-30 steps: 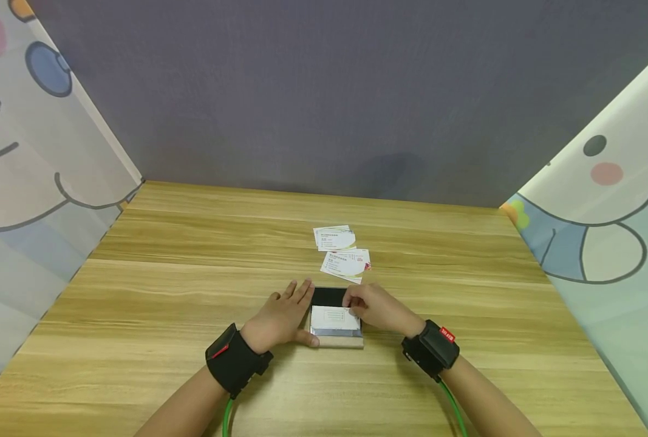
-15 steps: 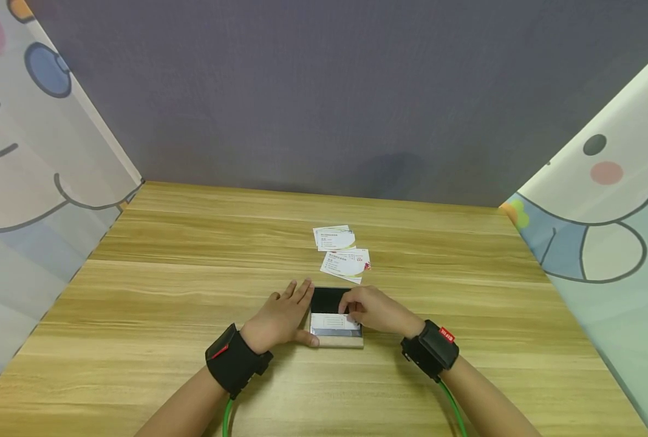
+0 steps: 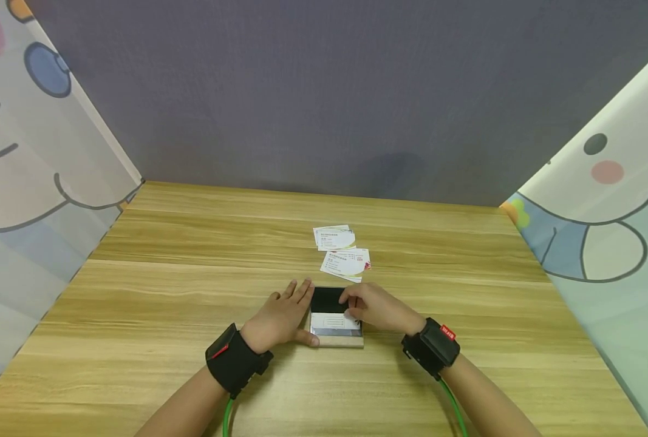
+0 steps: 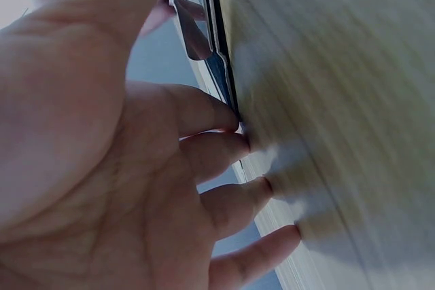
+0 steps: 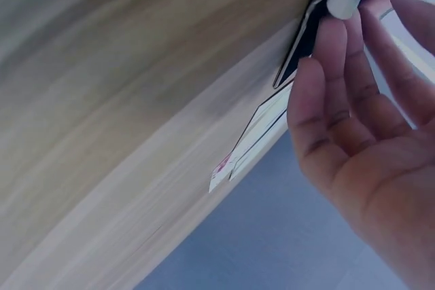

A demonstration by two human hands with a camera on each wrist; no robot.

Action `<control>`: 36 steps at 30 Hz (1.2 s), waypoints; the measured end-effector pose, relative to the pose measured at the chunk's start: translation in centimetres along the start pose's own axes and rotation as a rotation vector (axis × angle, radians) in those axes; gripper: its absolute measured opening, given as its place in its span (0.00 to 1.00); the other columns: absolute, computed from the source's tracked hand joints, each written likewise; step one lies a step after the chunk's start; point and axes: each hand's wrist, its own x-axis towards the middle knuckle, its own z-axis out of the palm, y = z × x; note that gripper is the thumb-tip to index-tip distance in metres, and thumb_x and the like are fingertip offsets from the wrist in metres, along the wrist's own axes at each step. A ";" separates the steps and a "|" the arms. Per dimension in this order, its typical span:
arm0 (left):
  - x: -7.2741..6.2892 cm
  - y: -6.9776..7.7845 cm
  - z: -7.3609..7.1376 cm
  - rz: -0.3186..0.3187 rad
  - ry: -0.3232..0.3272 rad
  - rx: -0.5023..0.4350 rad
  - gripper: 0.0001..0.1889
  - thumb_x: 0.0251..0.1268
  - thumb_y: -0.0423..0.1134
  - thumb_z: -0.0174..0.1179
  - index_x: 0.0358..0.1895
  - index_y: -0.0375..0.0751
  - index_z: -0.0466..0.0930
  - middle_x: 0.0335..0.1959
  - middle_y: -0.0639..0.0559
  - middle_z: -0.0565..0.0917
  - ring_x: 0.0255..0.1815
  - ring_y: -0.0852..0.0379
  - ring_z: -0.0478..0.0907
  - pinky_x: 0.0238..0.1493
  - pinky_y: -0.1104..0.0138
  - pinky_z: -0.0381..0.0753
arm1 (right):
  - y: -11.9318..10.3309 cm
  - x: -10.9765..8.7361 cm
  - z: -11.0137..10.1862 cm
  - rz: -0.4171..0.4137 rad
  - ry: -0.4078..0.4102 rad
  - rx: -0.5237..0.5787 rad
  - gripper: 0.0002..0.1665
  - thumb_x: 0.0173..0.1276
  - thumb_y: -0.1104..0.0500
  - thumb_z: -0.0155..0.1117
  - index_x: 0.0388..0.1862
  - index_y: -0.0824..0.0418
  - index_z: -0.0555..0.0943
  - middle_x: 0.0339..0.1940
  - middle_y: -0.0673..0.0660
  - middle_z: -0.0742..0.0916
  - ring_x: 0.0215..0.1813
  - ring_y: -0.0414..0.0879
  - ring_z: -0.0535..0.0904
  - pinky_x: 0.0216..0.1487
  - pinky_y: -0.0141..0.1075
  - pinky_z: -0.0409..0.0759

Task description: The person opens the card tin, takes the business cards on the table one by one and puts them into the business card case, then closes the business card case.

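An opened business card case point(image 3: 337, 342), with a dark inner flap, a shiny silver strip and a pale front edge, lies on the table. A white business card point(image 3: 329, 321) sits in it, behind the silver strip. My left hand point(image 3: 281, 317) is spread flat along the case's left side. Its thumb lies at the near left corner, and its fingertips point(image 4: 250, 144) touch the table in the left wrist view. My right hand point(image 3: 375, 308) is over the case's right side, thumb at the card's right end, index finger over the dark flap. Its other fingers point(image 5: 309, 93) are loosely bent.
Beyond the case lie two small overlapping groups of business cards, a farther group point(image 3: 336, 239) and a nearer group point(image 3: 344, 265). A grey panel point(image 3: 324, 103) stands along the table's far edge. Green cables run from both wrist straps.
The business card has slid toward me, down into the case, showing more of the dark flap. My right hand followed it, then drew back slightly. My left hand stayed put.
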 end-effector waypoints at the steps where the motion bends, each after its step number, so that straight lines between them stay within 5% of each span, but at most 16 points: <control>1: 0.0 0.0 0.0 0.000 -0.001 -0.002 0.53 0.46 0.62 0.62 0.70 0.33 0.50 0.73 0.42 0.50 0.72 0.40 0.48 0.63 0.46 0.60 | 0.1 0.1 -0.1 0.004 0.014 -0.005 0.10 0.61 0.66 0.61 0.42 0.66 0.79 0.26 0.51 0.80 0.28 0.36 0.72 0.29 0.27 0.72; 18: 0.0 -0.1 -0.1 -0.004 -0.004 0.014 0.53 0.46 0.62 0.61 0.71 0.34 0.50 0.73 0.43 0.50 0.73 0.41 0.48 0.63 0.47 0.59 | 1.5 2.1 -2.0 0.188 0.205 -0.150 0.26 0.59 0.63 0.63 0.56 0.70 0.71 0.52 0.65 0.75 0.49 0.54 0.73 0.48 0.44 0.75; 26: 0.0 0.1 -0.1 -0.014 -0.012 -0.011 0.53 0.45 0.62 0.62 0.71 0.35 0.49 0.73 0.43 0.50 0.73 0.41 0.47 0.64 0.46 0.58 | 2.3 2.9 -2.1 0.243 0.226 -0.274 0.32 0.56 0.60 0.68 0.57 0.71 0.70 0.55 0.67 0.74 0.52 0.58 0.69 0.51 0.47 0.71; 36: 0.0 0.2 -0.1 -0.022 -0.021 -0.005 0.54 0.44 0.62 0.62 0.71 0.35 0.49 0.73 0.43 0.50 0.73 0.41 0.47 0.64 0.47 0.58 | 2.4 3.2 -1.9 0.304 0.200 -0.303 0.33 0.57 0.56 0.67 0.58 0.71 0.70 0.57 0.66 0.73 0.55 0.59 0.67 0.55 0.48 0.69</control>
